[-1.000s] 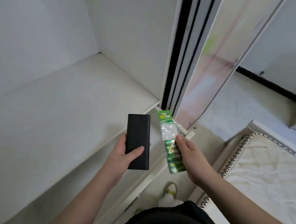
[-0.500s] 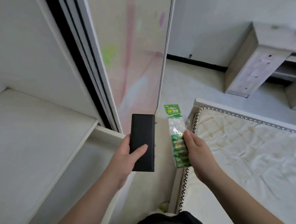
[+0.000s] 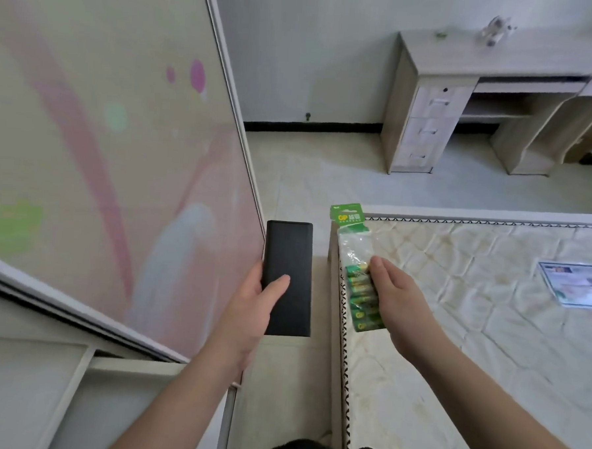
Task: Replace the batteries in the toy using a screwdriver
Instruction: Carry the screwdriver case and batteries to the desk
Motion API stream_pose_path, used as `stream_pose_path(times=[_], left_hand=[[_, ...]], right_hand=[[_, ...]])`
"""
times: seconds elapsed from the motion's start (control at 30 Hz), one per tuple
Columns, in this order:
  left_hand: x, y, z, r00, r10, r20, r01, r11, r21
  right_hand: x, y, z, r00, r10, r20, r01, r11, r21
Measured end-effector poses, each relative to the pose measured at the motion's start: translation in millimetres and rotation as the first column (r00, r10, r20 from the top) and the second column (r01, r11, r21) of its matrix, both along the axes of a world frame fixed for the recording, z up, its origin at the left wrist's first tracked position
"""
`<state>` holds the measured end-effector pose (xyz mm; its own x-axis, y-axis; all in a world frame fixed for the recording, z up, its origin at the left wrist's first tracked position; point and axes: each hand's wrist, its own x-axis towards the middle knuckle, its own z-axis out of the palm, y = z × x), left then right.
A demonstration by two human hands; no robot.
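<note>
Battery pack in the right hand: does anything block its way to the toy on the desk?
Partly: the mattress corner lies between the battery pack, gripped by the right hand, and the toy on the desk; the floor beyond looks open.

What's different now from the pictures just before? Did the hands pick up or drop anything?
Only the view moved: the person turned right, away from the white shelf, so the mattress and the desk now show. Nothing was picked up or dropped. The left hand still holds the black case, and the right hand still holds the green battery pack.
</note>
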<state>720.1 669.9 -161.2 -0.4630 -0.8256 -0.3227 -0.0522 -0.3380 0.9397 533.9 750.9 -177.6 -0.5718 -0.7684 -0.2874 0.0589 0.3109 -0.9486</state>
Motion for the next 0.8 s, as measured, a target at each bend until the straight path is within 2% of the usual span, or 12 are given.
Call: stream_pose_path(times=[0.43,0.8], left_hand=[[-62.6,-58.7,-4.9,0.999,-0.027,0.023,0.025,0.998,0.065],[-69.9,-154.2,-15.7,1.0,-0.023,0.007,0.023,1.0,-0.007]], right_hand=[[-55.2,-28.6,2.8,0.982,-0.152,0.115,0.154,0.988,-0.015],[-51.2,-133.7,8.4,0.993,-0.113,0.041,0.112,0.994,0.019]])
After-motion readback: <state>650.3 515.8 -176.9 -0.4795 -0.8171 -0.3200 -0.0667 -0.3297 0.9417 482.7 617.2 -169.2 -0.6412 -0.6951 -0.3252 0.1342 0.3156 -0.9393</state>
